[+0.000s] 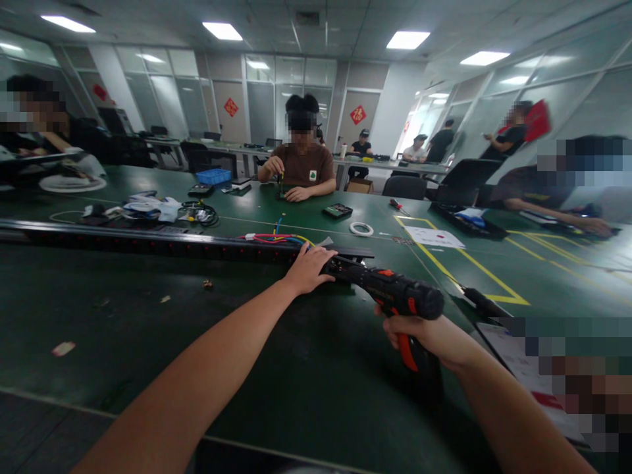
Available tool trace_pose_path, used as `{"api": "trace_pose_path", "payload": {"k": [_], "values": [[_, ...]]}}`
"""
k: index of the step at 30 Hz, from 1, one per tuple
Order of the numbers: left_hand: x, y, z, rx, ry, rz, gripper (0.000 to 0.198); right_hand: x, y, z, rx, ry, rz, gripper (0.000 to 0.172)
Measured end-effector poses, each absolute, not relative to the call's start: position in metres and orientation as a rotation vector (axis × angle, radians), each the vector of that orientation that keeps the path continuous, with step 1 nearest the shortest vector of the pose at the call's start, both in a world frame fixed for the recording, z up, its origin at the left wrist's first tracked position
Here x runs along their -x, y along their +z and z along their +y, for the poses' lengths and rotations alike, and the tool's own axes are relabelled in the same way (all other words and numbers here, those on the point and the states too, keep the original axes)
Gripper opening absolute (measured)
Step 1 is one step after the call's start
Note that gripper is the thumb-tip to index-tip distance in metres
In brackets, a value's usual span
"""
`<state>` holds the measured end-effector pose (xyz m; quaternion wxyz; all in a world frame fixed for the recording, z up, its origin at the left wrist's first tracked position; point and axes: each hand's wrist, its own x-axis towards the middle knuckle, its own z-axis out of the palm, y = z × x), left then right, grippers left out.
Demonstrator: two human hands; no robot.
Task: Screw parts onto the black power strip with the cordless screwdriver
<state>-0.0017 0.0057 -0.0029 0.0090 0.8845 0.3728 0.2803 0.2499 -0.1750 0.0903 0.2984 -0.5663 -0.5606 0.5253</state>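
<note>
My right hand (424, 339) is closed around the orange grip of a black and orange cordless drill (390, 289), held level and pointing left. The drill's nose meets the end of a long black power strip (187, 243) that runs across the green table (296, 375). My left hand (309, 266) rests on that end of the strip, fingers curled over it beside the drill's chuck. Red, yellow and blue wires (274, 238) lie on the strip just behind my left hand.
A person in a brown shirt (299, 164) sits opposite, working with small parts. Other people sit at the left and right. On the table lie a roll of white tape (361, 228), a meter (338, 210), a blue bin (213, 176), cables (200, 212), paper sheets (434, 237) and yellow floor-style tape lines (464, 260).
</note>
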Motion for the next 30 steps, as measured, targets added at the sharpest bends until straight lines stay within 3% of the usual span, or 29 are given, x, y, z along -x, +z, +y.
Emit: {"api": "trace_pose_path", "payload": {"k": [16,30], "values": [[0.0011,0.0014,0.0028,-2.758,0.848,1.178,0.067,-0.2480,0.0896,-0.1757,1.516,1.379,-1.490,0.048],[0.0019,0.0034,0.0021,-2.754,0.875,1.149,0.060,-0.2476,0.0914,-0.1756,1.519,1.388,-1.484,0.044]]}}
